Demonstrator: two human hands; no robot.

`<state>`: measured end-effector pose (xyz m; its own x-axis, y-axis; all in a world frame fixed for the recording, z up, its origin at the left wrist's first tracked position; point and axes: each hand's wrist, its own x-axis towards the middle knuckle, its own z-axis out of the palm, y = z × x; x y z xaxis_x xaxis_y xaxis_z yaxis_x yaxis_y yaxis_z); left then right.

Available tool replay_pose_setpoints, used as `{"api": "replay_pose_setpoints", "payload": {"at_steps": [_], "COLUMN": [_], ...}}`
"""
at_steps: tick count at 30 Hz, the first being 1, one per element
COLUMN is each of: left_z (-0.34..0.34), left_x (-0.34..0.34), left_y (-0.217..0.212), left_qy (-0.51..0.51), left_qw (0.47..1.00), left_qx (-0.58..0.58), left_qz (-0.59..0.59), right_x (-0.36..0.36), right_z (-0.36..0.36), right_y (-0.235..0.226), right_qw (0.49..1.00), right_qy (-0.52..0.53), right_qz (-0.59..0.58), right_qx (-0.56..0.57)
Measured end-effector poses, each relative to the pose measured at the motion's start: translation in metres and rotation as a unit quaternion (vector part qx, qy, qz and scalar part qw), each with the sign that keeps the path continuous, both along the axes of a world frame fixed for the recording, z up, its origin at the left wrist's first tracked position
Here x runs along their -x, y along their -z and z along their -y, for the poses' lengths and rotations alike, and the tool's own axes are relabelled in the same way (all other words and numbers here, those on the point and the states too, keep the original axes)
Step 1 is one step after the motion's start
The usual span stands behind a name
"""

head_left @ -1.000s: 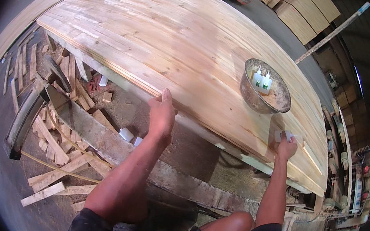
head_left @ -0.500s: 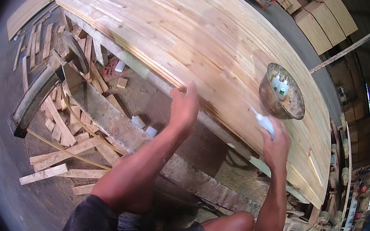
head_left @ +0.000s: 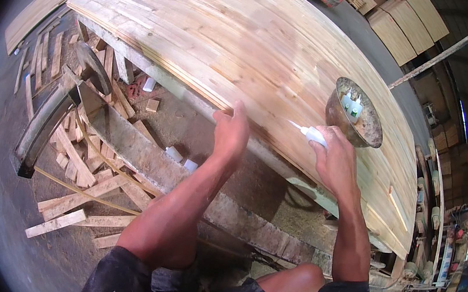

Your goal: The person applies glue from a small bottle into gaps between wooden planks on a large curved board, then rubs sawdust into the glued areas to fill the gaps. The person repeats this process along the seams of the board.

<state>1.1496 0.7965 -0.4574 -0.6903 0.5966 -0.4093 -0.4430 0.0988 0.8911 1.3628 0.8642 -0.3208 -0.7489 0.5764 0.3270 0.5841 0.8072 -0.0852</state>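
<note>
A large wooden panel [head_left: 200, 42] made of many joined strips lies raised in front of me. At its near edge is my left hand [head_left: 231, 131], thumb and forefinger apart, with the fingertips against or just over the edge; its other fingers are partly hidden. My right hand [head_left: 337, 159] is closed around a small white squeeze bottle [head_left: 313, 135], tilted above the panel. The bottle's thin nozzle points left. Beside that hand, a worn metal bowl [head_left: 368, 124] sits tilted on the panel with more small nozzle bottles [head_left: 351, 106] in it.
A long rusty metal beam [head_left: 129, 145] runs below the panel's near edge. Wood offcuts [head_left: 78, 156] lie heaped on the floor at left, and white bottles [head_left: 174, 153] lie near the beam. A loose strip [head_left: 399, 204] rests at the panel's right end. Stacked boards [head_left: 409, 27] stand far right.
My right hand has moved left and slightly up over the panel, and the bottle has turned to lie flatter. My left hand has stayed almost still at the edge.
</note>
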Motion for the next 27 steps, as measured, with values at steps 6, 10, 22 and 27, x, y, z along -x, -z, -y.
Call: {"api": "replay_pose_setpoints", "payload": {"at_steps": [6,10,22,27], "left_z": [0.0,-0.001,0.006,0.006], "left_x": [0.002,0.003,-0.002,-0.002], "left_y": [0.005,0.012,-0.004,-0.002], "left_qy": [0.014,0.016,0.01,0.007], "left_qw": [1.0,1.0,1.0,0.999], "left_qx": [-0.008,-0.026,-0.024,-0.035], "left_qz": [-0.003,-0.007,0.017,0.007], "right_x": [-0.013,-0.03,-0.075,-0.089], "right_z": [0.0,0.001,0.003,0.003], "right_y": [-0.004,-0.008,-0.012,-0.012], "right_qw": [1.0,0.999,0.998,0.996], "right_qy": [0.007,0.034,0.061,0.077], "right_qz": [0.006,0.03,0.033,0.045], "right_qx": [0.006,-0.003,-0.006,-0.011]}}
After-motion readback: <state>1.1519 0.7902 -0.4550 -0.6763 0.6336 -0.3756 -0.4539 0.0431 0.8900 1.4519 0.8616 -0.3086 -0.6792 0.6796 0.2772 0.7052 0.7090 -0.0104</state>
